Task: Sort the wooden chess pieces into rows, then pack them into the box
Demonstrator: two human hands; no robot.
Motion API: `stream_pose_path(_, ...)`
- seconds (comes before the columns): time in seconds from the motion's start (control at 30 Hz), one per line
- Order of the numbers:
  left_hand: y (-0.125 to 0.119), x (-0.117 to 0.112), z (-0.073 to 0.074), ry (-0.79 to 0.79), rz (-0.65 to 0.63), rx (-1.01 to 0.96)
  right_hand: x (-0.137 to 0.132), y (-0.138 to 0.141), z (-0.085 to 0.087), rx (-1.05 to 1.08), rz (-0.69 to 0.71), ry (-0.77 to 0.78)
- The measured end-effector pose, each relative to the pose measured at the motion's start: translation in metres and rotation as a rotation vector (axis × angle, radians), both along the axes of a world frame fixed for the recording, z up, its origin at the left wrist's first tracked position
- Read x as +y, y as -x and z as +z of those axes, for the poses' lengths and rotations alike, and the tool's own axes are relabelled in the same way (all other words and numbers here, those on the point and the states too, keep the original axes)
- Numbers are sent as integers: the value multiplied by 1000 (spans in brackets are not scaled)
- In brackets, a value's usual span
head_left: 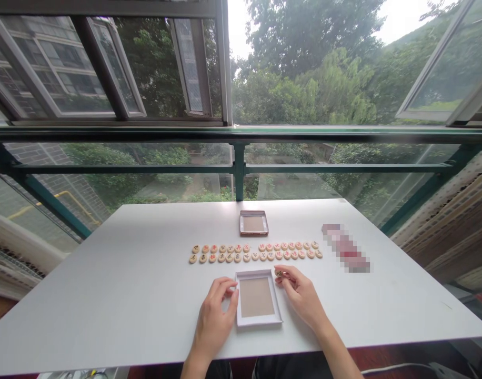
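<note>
A shallow white box tray (pixel 258 320) with a tan bottom lies near the table's front edge. My left hand (pixel 215 316) rests against its left rim, fingers curled on the edge. At the tray's upper right corner my right hand (pixel 300 292) pinches a small round wooden game piece (pixel 278 273). Beyond the tray, two rows of several round wooden pieces (pixel 254 251) with red and black marks run across the table.
A small box lid (pixel 253 223) with a dark rim lies behind the rows. A blurred pink patch (pixel 345 247) sits to the right. The white table (pixel 126 273) stands against a green railing and open windows with trees outside.
</note>
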State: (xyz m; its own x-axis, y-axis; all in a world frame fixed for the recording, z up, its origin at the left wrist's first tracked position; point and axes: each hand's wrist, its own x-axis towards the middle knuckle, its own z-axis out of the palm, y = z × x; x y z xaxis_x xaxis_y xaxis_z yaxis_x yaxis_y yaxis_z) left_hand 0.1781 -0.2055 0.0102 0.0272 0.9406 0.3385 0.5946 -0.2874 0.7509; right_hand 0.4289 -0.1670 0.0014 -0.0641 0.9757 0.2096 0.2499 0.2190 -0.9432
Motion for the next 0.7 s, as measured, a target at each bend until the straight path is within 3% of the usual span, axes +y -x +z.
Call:
stream_pose_path(0.27,-1,0,-1,4,3,-14,-3,1,10,-92,-9,-36)
stream_pose_path(0.7,-1,1,0,-26,-15,30,-1,8,12,76,-20,-62)
